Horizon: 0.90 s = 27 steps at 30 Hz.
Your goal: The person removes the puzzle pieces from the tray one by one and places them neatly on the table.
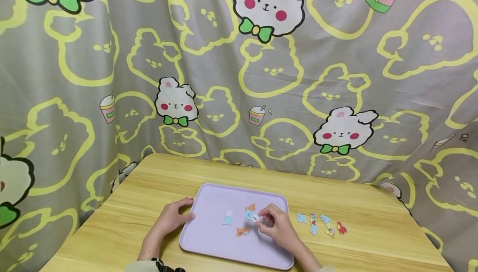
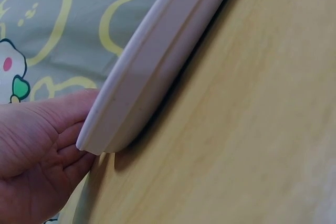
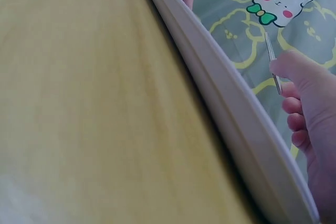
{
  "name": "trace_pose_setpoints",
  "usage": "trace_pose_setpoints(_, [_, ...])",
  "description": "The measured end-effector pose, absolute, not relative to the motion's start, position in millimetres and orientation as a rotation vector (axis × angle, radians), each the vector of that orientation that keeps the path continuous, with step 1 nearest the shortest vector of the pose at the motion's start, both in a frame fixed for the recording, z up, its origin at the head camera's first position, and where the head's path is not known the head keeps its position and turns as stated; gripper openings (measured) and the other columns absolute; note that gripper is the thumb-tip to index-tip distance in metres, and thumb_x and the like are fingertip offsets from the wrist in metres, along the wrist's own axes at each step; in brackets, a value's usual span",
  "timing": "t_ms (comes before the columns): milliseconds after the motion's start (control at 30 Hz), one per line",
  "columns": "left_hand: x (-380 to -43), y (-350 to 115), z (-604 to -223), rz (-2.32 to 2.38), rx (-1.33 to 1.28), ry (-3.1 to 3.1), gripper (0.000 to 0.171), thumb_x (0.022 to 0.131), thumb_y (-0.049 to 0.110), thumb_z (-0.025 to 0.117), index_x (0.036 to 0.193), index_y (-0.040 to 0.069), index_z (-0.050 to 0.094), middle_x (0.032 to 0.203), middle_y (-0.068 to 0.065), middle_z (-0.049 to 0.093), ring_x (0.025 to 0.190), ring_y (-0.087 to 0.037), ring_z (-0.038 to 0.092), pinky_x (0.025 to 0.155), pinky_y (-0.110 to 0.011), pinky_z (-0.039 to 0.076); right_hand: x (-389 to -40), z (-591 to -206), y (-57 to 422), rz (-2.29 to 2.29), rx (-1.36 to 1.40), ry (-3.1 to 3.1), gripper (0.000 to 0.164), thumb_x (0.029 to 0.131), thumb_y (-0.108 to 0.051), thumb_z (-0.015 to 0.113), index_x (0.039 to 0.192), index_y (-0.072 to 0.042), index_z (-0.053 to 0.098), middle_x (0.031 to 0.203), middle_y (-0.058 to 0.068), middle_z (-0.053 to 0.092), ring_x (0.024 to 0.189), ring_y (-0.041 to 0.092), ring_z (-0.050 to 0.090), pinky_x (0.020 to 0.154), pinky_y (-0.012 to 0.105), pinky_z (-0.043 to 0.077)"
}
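Starting with the hands: we've got the left hand [image 1: 173,216] at the tray's left edge, fingers loosely spread, thumb at the rim; looks like a light touch to us rather than a firm grip. The right hand [image 1: 280,224] is nearly closed at the fingertips, pinching a small thin piece [image 3: 271,51] between thumb and finger over the tray [image 1: 209,239]. We can't tell from here whether that piece touches the ones below it.

Just beside it in the tray there's an orange-and-blue cluster [image 1: 249,212], an orange piece [image 1: 242,232] sits nearer the person, and a blue-and-white piece [image 1: 227,218] lies off to the left. More coloured pieces [image 1: 314,230] wait on the worktop [image 1: 130,197] right of the tray, with a patterned curtain [image 1: 216,77] behind.

What might bite us? Thin bits like these (light as card, we'd guess) could slide if the fingertips brush the cluster. A knocked tray would probably shift everything in it, and a sweeping right sleeve could scatter the loose ones.
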<state>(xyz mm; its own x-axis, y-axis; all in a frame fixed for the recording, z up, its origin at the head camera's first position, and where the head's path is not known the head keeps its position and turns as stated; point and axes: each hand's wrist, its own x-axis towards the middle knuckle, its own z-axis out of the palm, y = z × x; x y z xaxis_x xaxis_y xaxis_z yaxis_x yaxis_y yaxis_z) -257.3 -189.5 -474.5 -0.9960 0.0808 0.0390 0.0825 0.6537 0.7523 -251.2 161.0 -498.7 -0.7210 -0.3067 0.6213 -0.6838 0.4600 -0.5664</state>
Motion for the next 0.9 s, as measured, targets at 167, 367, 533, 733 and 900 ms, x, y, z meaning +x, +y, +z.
trace_pose_setpoints(167, [-257, -189, -475, -1.296, -0.142, -2.859, 0.044, 0.084, 0.013, 0.075, 0.125, 0.003, 0.065, 0.141, -0.023, 0.054, 0.136, -0.046, 0.043, 0.114, -0.061, 0.034, -248, -498, 160, 1.171, 0.810, -2.265, 0.023, 0.074, -0.002, 0.081, 0.088, -0.013, 0.066, 0.074, -0.003, 0.058, 0.061, 0.010, 0.049, 0.051, 0.014, 0.042])
trace_pose_setpoints(367, [-258, -189, -474, -1.291, -0.144, -2.860, 0.043, 0.083, 0.014, 0.076, 0.124, 0.004, 0.066, 0.141, -0.023, 0.055, 0.136, -0.046, 0.044, 0.113, -0.061, 0.035, -247, -497, 164, 1.175, 0.778, -2.290, 0.024, 0.073, -0.004, 0.081, 0.088, -0.014, 0.066, 0.074, -0.004, 0.058, 0.063, 0.007, 0.050, 0.052, 0.015, 0.044])
trace_pose_setpoints(533, [-258, -189, -474, -1.290, -0.145, -2.866, 0.043, 0.083, 0.014, 0.076, 0.124, 0.004, 0.066, 0.141, -0.023, 0.055, 0.136, -0.046, 0.044, 0.113, -0.061, 0.035, -246, -497, 168, 1.171, 0.785, -2.292, 0.024, 0.074, -0.005, 0.081, 0.089, -0.015, 0.065, 0.074, -0.002, 0.058, 0.063, 0.011, 0.051, 0.052, 0.016, 0.044])
trace_pose_setpoints(733, [-258, -189, -474, -1.284, -0.150, -2.865, 0.044, 0.083, 0.014, 0.077, 0.124, 0.004, 0.066, 0.140, -0.023, 0.055, 0.136, -0.046, 0.044, 0.113, -0.061, 0.035, -243, -499, 174, 1.178, 0.776, -2.299, 0.025, 0.074, -0.004, 0.081, 0.089, -0.017, 0.065, 0.075, -0.002, 0.058, 0.063, 0.013, 0.051, 0.053, 0.017, 0.045])
trace_pose_setpoints(900, [-259, -190, -475, -1.280, -0.155, -2.859, 0.044, 0.082, 0.014, 0.076, 0.124, 0.004, 0.066, 0.140, -0.023, 0.055, 0.135, -0.046, 0.044, 0.113, -0.061, 0.035, -241, -500, 180, 1.172, 0.769, -2.310, 0.025, 0.074, -0.004, 0.081, 0.088, -0.016, 0.065, 0.075, -0.004, 0.057, 0.063, 0.011, 0.050, 0.052, 0.016, 0.044])
